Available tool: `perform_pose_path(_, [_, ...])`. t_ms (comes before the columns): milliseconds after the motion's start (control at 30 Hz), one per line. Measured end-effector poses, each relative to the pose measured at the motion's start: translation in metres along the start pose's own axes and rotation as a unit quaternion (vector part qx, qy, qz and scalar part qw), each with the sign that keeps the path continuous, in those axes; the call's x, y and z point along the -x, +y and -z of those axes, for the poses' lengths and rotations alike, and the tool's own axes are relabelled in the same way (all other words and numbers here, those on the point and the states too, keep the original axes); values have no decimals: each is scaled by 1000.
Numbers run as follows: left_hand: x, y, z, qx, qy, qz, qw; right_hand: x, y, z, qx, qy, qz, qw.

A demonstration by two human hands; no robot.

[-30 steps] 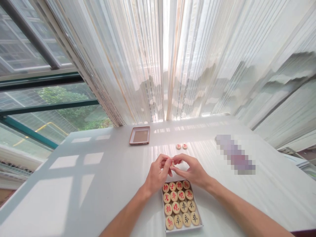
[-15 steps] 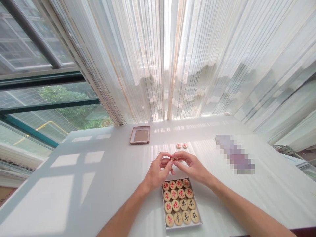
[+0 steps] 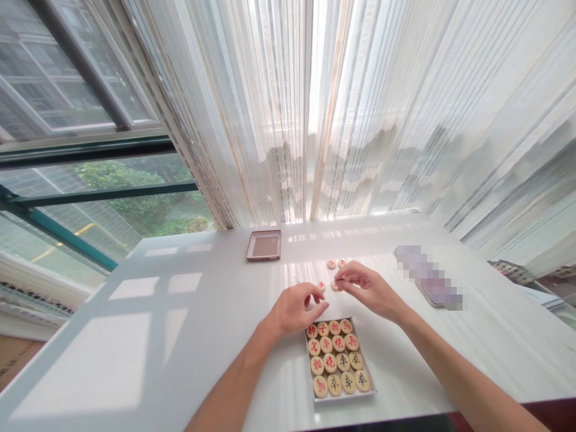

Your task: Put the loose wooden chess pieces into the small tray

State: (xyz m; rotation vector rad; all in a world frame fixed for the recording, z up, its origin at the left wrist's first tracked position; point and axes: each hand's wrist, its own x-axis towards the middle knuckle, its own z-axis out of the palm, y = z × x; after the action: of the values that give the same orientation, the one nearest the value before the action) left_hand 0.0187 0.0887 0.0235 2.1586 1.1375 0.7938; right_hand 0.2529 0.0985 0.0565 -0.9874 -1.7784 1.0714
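Observation:
Round wooden xiangqi pieces, marked in red and black characters, fill a shallow white box (image 3: 317,403) in rows. Beyond the box, my right hand (image 3: 366,288) has its thumb and index finger pinched at a red-marked xiangqi piece (image 3: 333,286) low over the table; the fingers partly cover it. My left hand (image 3: 294,307) hovers at the box's far left corner, fingers curved and apart, holding nothing. Just past its fingertips lies another red-marked piece (image 3: 321,287). Two more red-marked pieces, a left one (image 3: 332,264) and a right one (image 3: 342,263), rest farther back.
A brown-rimmed, shallow box lid (image 3: 264,246) lies at the back of the white table (image 3: 216,336). On the right is a blurred-out, phone-shaped object (image 3: 432,282). Striped sheer curtains (image 3: 288,108) hang behind the table, with a window at left.
My hands have parted from the xiangqi piece they held together. The right has gone forward and right to the table with a piece; the left has opened. The view has shifted slightly.

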Motion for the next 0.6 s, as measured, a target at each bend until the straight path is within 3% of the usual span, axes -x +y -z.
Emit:
perform_pose_path(167, [2, -1, 1, -43, -24, 2, 999, 53, -30, -7, -11, -53, -65, 996])
perform_pose_path(333, [2, -4, 2, -52, -45, 19, 997, 98, -41, -26, -12, -95, -119, 988])
perform_pose_path(600, [1, -2, 2, -66, -58, 34, 996, 110, -39, -46, 14, -94, -171, 981])
